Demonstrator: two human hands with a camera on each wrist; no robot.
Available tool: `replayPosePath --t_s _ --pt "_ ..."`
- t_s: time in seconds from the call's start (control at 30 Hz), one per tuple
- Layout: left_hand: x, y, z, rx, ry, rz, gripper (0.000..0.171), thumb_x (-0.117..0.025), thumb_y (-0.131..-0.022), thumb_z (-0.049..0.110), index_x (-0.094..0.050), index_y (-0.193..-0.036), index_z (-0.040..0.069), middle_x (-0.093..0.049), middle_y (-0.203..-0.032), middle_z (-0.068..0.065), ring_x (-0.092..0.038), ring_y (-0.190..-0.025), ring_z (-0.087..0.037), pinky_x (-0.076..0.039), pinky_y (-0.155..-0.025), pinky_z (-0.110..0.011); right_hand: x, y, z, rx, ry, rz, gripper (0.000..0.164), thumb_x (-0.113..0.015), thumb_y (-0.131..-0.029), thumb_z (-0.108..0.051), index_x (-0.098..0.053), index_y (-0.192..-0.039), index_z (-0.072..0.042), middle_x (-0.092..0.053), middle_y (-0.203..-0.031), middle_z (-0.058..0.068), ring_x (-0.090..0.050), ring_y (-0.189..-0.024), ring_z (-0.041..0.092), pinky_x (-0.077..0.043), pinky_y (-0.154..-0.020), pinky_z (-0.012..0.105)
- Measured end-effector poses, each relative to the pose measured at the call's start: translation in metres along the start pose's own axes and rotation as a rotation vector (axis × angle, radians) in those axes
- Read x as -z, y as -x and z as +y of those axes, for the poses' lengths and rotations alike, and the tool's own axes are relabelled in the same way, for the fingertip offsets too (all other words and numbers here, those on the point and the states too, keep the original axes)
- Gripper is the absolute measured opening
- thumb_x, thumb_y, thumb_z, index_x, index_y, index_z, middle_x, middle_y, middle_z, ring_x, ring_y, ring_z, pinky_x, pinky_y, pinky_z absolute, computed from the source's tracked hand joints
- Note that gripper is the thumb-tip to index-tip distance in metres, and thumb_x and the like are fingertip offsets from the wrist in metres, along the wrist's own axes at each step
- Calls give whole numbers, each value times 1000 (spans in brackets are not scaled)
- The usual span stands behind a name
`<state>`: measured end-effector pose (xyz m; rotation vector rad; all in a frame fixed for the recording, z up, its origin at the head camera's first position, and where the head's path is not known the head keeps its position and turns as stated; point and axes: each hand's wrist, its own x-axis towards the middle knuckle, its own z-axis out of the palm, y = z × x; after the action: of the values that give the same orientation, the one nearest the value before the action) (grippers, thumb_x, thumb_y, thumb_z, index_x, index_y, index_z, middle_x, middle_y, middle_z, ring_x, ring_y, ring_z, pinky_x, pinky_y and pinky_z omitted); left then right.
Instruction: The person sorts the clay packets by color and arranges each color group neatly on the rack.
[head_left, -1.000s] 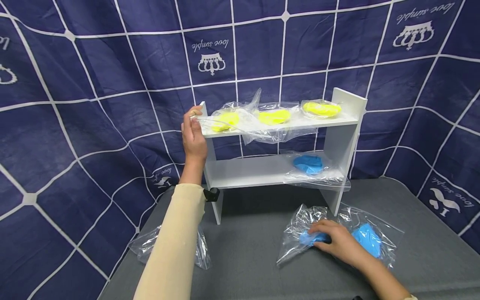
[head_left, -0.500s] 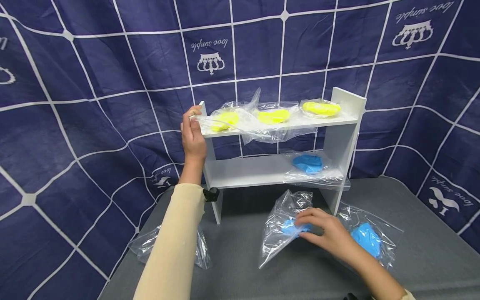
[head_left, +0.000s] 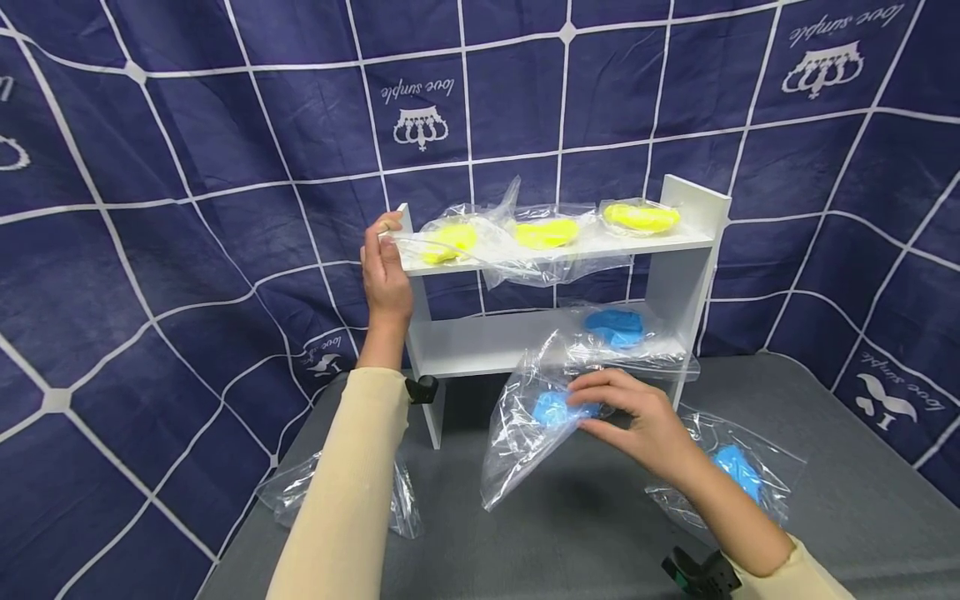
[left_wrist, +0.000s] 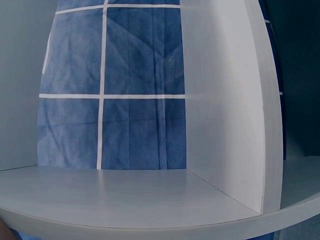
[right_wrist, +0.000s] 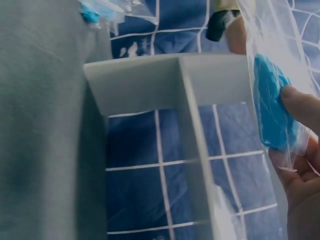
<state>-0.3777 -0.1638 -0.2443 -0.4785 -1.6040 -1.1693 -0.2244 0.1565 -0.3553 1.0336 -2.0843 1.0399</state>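
My right hand (head_left: 633,421) pinches a clear plastic bag with a blue lump (head_left: 553,409) inside, held up off the table in front of the lower shelf. In the right wrist view, thumb and fingers grip the blue lump (right_wrist: 272,105) through the plastic. My left hand (head_left: 387,271) holds the upper left end of a white two-tier shelf (head_left: 480,337). Bagged yellow lumps lie along the top tier: left (head_left: 450,242), middle (head_left: 546,234) and right (head_left: 641,218). Another bagged blue lump (head_left: 615,327) lies at the right of the lower tier.
On the grey table (head_left: 570,542), a bagged blue lump (head_left: 738,472) lies at the right, partly behind my right forearm. A clear bag (head_left: 405,500) lies at the left, mostly hidden by my left sleeve. A blue checked cloth (head_left: 300,125) hangs behind the shelf.
My right hand has lifted the bagged blue lump off the table and carried it up and left toward the lower shelf. My left hand stays on the shelf's end.
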Motion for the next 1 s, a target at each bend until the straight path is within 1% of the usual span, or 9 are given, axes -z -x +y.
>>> replayPosePath --t_s 0.07,0.13,0.23,0.37,0.47,0.6,0.73,0.87,1.0 --pt "0 0 1 1 5 9 25 -34 -103 8 -55 -111 -1 -63 -135 -9 -51 -119 -29 -32 -101 -32 1 -10 1 35 14 26 40 -82 -74 4 -75 -108 -17 -71 -115 2 -65 -111 11 -44 -98 10" --pt "0 1 6 -5 15 14 25 -33 -102 5 -55 -110 -4 -62 -134 -14 -51 -119 -33 -32 -101 -33 1 -19 5 48 43 42 39 -83 -74 3 -76 -108 -16 -71 -114 2 -66 -109 14 -43 -98 10" --pt "3 2 21 -13 32 15 25 -32 -100 0 -53 -109 -9 -61 -133 -22 -49 -117 -40 -31 -101 -35 3 -30 17 13 85 51 36 -83 -76 0 -76 -107 -16 -71 -114 1 -66 -108 16 -42 -96 9" --pt "6 4 40 -7 43 4 23 -32 -99 -2 -52 -108 -12 -59 -132 -26 -48 -116 -42 -32 -100 -34 3 -44 36 -48 132 74 32 -83 -77 -1 -77 -105 -13 -71 -114 3 -66 -109 22 -43 -94 11" --pt "7 4 45 3 46 -1 23 -32 -100 0 -51 -108 -11 -59 -132 -26 -48 -116 -42 -32 -100 -33 1 -55 48 -88 163 101 29 -83 -77 -2 -77 -105 -10 -71 -115 6 -65 -110 25 -48 -92 21" --pt "5 4 45 5 43 2 24 -32 -101 3 -51 -109 -10 -59 -133 -24 -48 -117 -41 -32 -101 -33 -3 -69 59 -132 196 117 27 -82 -80 -4 -76 -106 -9 -70 -118 7 -65 -111 28 -53 -89 40" --pt "4 2 44 -4 43 13 23 -32 -101 2 -51 -109 -10 -60 -132 -23 -48 -116 -40 -32 -101 -32 -9 -79 69 -168 207 114 24 -79 -83 -8 -76 -107 -8 -69 -119 10 -64 -114 32 -52 -91 50" --pt "4 3 44 0 48 14 24 -32 -100 1 -52 -108 -10 -61 -131 -24 -49 -115 -40 -32 -100 -31 -15 -81 81 -241 239 65 21 -75 -88 -10 -75 -109 -7 -68 -123 13 -61 -119 35 -48 -97 53" --pt "3 4 45 10 50 10 25 -32 -101 2 -52 -109 -11 -61 -131 -24 -49 -116 -40 -32 -100 -32 -20 -74 90 -315 301 -67 22 -70 -92 -10 -73 -114 -6 -66 -129 15 -58 -123 38 -46 -100 55"
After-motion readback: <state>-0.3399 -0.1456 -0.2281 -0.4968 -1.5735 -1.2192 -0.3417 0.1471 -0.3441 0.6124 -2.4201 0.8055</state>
